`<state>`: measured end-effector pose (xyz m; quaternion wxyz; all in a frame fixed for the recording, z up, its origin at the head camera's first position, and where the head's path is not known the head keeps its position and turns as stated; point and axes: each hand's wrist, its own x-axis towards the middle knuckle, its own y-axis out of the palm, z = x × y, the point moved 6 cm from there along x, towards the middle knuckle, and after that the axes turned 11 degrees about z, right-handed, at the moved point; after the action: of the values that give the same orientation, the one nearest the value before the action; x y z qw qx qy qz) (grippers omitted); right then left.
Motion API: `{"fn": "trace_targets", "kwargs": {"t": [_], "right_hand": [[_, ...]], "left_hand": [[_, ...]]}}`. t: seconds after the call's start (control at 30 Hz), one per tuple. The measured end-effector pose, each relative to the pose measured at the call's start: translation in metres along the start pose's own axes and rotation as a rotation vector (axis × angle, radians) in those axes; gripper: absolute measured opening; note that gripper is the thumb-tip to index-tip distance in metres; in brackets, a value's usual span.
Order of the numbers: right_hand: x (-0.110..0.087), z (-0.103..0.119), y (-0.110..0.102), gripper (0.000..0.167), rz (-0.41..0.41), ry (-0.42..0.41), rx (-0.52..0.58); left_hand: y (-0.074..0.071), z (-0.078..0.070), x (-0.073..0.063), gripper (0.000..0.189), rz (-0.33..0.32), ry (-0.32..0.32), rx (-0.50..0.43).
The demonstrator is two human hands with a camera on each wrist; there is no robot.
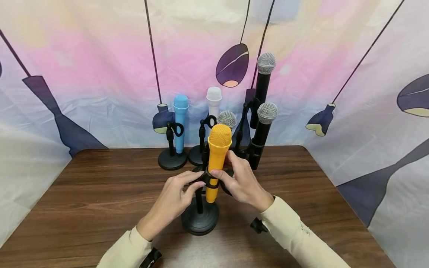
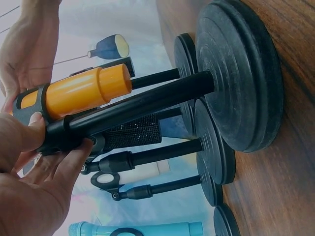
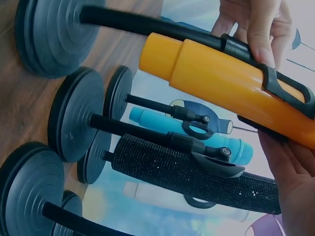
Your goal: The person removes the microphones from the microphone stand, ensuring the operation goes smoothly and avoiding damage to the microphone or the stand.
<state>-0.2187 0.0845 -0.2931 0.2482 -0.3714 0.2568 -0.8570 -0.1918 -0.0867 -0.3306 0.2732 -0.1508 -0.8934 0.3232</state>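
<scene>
A yellow microphone (image 1: 218, 150) leans in the black clip (image 1: 212, 184) of a round-based desk stand (image 1: 200, 219), head up. My left hand (image 1: 172, 194) pinches the stand's joint beside the clip between thumb and fingers. My right hand (image 1: 244, 179) holds the microphone from the right, thumb at the clip's upper edge and fingers behind the body. In the left wrist view, the lower end of the yellow microphone (image 2: 88, 91) sticks out below the clip. From the right wrist view, the clip (image 3: 290, 93) wraps the yellow body; the microphone's head is out of frame.
Behind stand a blue microphone (image 1: 181, 119), a white one (image 1: 213, 102), a sparkly black one (image 3: 187, 169) and two black ones with silver heads (image 1: 267, 63) (image 1: 267, 113), among several stands. A patterned cloth (image 1: 110, 74) hangs behind the brown wooden table (image 1: 110, 186).
</scene>
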Motion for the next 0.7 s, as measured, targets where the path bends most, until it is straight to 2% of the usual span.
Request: {"fn": "trace_targets", "kwargs": {"t": [0.1, 0.3, 0.37, 0.53, 0.7], "right_hand": [[0.0002, -0.0007, 0.0007, 0.035, 0.002, 0.001, 0.009], [0.0009, -0.0057, -0.0019, 0.054, 0.077, 0.018, 0.179], [0.0018, -0.0059, -0.0025, 0.056, 0.089, 0.027, 0.197], [0.0047, -0.0031, -0.0037, 0.045, 0.07, 0.045, 0.079], [0.0045, -0.0013, -0.0034, 0.037, 0.058, 0.026, -0.016]], "left_hand": [[0.0, 0.0008, -0.0002, 0.031, 0.003, -0.007, -0.005], [-0.0001, -0.0001, 0.0002, 0.031, 0.005, -0.011, -0.016], [-0.0005, -0.0004, -0.0001, 0.031, 0.002, -0.012, -0.013], [-0.0012, -0.0007, -0.0003, 0.032, -0.002, -0.012, -0.005], [-0.0005, -0.0013, -0.0002, 0.032, -0.003, -0.007, -0.003]]}}
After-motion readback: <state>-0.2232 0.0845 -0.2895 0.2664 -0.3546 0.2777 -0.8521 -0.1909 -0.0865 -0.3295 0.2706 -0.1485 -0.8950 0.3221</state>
